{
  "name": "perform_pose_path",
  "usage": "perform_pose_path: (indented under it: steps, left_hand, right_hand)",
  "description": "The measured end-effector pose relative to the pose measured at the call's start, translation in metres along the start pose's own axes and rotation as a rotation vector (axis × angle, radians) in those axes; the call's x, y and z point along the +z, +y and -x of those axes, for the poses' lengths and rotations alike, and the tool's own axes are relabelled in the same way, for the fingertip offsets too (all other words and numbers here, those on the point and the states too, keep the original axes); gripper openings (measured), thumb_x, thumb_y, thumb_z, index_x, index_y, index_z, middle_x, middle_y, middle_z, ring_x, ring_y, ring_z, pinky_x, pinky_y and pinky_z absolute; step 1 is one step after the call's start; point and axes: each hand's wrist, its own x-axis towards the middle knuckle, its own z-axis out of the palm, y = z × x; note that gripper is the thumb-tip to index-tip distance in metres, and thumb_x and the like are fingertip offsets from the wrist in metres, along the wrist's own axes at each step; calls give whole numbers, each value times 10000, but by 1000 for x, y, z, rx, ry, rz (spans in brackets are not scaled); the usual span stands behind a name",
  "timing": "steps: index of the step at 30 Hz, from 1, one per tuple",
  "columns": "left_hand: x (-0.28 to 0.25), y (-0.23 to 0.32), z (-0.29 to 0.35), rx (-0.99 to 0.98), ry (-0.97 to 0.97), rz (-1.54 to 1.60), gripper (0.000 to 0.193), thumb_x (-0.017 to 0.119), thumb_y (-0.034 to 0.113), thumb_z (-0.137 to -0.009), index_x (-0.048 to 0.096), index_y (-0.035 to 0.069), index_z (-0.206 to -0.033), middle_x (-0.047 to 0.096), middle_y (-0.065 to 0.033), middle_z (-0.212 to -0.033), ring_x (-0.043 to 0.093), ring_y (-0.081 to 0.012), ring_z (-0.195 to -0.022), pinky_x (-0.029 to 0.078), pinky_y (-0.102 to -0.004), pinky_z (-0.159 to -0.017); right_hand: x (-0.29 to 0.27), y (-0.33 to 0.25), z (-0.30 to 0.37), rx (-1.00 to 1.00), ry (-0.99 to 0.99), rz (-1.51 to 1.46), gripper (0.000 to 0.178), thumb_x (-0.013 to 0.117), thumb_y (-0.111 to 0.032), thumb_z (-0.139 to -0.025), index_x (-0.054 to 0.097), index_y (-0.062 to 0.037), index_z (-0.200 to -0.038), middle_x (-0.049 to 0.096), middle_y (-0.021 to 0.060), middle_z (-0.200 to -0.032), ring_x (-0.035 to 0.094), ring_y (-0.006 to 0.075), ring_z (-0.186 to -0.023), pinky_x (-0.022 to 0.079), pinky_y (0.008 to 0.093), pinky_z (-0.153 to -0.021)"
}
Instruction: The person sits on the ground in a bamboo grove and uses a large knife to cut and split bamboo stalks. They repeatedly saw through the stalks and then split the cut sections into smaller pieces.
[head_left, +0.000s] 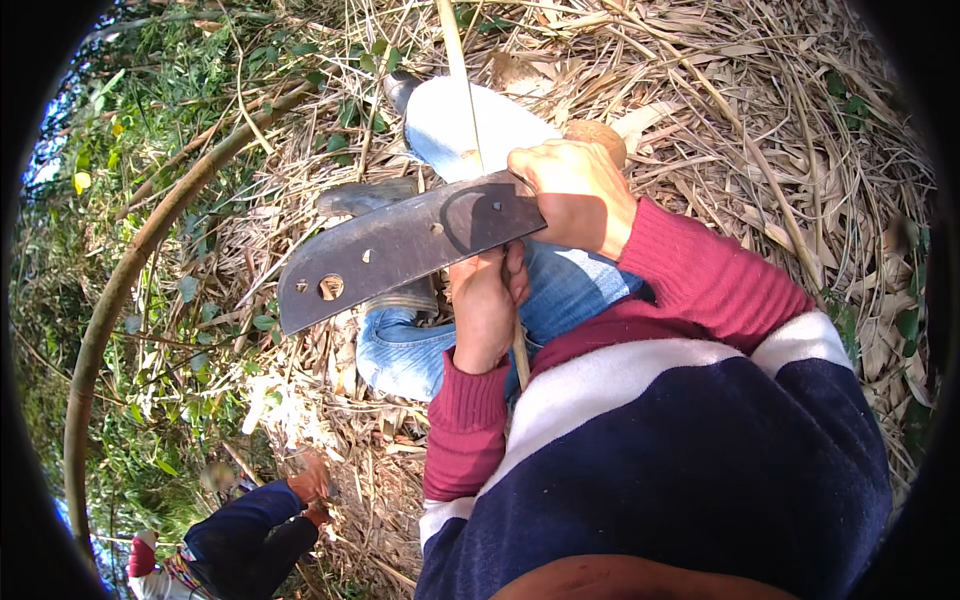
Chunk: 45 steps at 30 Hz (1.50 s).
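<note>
The ground [730,120] is the largest thing here, and it is covered by dry, pale leaves and thin stalks. Along the left side grow green plants [130,330], in front of which a thick brown stem [135,250] bends in a long curve. The wearer has a sweater [700,460] of dark blue, white and red, and below it blue jeans [580,285], bright with sun on one knee. At the lower left there is another person [250,530] in dark clothes, well apart from the wearer. A thin, pale stick [455,50] comes from the upper edge, passes under the knife [390,245] and appears again below it, beside the left wrist. This knife has a wide, dark blade, which lies slantwise across the stick, with its far end toward the left; whether the edge touches the stick, one cannot tell. Near the blade is a grey boot [365,197]. The right hand [575,190] has its grip closed firmly around the wooden handle [603,140], whose rounded end shows behind the fist. The left hand [485,300] is just under the blade, its grip curled around the stick, partly hidden. Smallest are the holes [331,287] in the blade, of which the biggest is round.
</note>
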Motion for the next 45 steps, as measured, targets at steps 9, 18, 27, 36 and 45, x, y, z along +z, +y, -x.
perform_pose_path:
  steps: [9, 18, 27, 36, 45]
  left_hand:
    - [0, 16, 12, 147, 17, -39, 212, 423, 188, -1088, 528, 50, -967, 466, -13, -714, 403, -87, -541, 341, -235, -496]
    - [-21, 21, 36, 304, -11, -250, 280, 494, 378, -1066, 537, 109, -1003, 373, 22, -674, 344, -81, -497, 274, -221, -456]
    - [-12, 20, 44, 416, 181, -414, 298, 511, 405, -1061, 543, 110, -1033, 364, 37, -649, 285, -72, -448, 222, -224, -419]
    - [-26, -6, 36, 410, 213, -1232, 239, 659, -18, -868, 671, 10, -1105, 669, -168, -973, 640, -369, -863, 488, -457, -788]
    - [2, 14, 22, 285, 151, -358, 177, 474, 152, -1039, 558, 36, -935, 399, -3, -653, 359, -100, -498, 294, -257, -456]
  right_hand:
    - [-13, -16, -22, -150, 105, -18, 309, 732, -310, -729, 583, -67, -849, 604, 127, -727, 636, 342, -728, 499, 435, -654]
    - [-32, -56, -31, -230, 108, -17, 200, 661, -203, -714, 592, -66, -841, 592, 87, -733, 620, 303, -752, 490, 420, -668]
    - [-29, -63, -32, -239, 79, -166, 232, 669, -242, -755, 556, -48, -816, 580, 126, -706, 606, 362, -714, 465, 445, -652]
    - [-12, -24, -40, -303, -56, 0, 267, 710, -225, -682, 616, -55, -866, 656, 139, -828, 654, 359, -830, 510, 436, -715]
    - [-17, -12, -45, -252, -32, 23, 249, 739, -253, -701, 627, -68, -824, 670, 134, -771, 672, 359, -770, 527, 437, -674]
